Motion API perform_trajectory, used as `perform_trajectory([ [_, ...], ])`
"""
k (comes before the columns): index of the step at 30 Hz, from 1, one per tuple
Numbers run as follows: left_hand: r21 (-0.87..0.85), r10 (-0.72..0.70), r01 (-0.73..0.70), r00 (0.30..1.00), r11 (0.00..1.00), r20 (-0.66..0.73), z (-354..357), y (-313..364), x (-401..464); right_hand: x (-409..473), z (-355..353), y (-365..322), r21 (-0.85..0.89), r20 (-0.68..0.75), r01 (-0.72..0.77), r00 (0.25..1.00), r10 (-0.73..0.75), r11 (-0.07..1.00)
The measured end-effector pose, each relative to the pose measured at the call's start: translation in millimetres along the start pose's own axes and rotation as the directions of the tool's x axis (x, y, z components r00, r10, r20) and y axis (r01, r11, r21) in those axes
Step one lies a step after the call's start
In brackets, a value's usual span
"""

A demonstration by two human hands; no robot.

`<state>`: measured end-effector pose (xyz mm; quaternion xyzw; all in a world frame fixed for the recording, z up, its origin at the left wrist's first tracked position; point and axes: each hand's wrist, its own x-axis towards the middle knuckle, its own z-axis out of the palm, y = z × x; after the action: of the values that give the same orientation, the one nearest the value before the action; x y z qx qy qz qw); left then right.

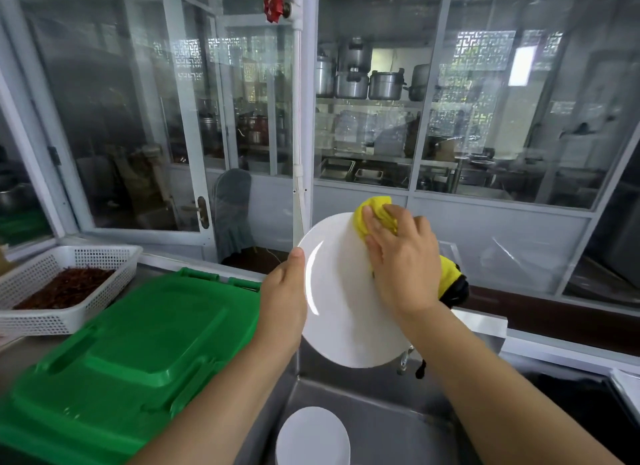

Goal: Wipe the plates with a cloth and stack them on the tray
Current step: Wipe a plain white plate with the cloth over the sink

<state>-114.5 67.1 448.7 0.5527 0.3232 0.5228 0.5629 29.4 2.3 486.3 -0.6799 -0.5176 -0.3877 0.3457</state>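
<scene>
While the left hand [282, 293] grips the white plate [341, 291] by its left rim, thumb on the near face and the other fingers hidden behind it, the plate is held tilted up on edge in the air above the steel sink [374, 426]. Over the plate's upper right part the right hand [401, 256] lies flat, its fingers straight and slightly spread, pressing a yellow cloth [375, 213] against the plate's face; part of the cloth sticks out past the fingertips at the plate's top edge, and more yellow and dark fabric hangs behind the wrist, to the right of the plate. Down in the sink, directly below the held plate, sits 1 stack of white plates [311, 437], seen from above; how many it holds cannot be told. Left of the sink, on the counter, lies a green plastic lid [131, 347], flat and touching nothing held. Further left of the sink, beyond the lid, stands a white perforated basket [86, 256] with dark red dried pieces in it. Behind the sink runs a glazed partition, and a white pipe with a red valve wheel [273, 5] rises above the plate.
</scene>
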Motion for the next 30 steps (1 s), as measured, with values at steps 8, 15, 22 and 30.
perform_trajectory([
  [8,-0.02,-0.094,0.095,0.995,0.995,0.045,14,-1,-1,-7,2,-27,0.014,0.032,0.148,0.988,-0.149,0.989],
  [15,-0.24,-0.3,0.365,0.915,0.9,0.268,13,1,-3,-37,0,-35,0.081,0.119,0.273,0.952,-0.281,0.959],
  [22,-0.083,-0.458,0.503,0.834,0.86,0.307,13,8,4,-71,-7,-23,0.119,0.158,0.437,0.878,-0.452,0.891],
  [30,-0.078,-0.281,0.304,0.934,0.95,0.22,7,0,12,-97,-20,28,0.17,0.205,0.619,0.738,-0.642,0.766],
])
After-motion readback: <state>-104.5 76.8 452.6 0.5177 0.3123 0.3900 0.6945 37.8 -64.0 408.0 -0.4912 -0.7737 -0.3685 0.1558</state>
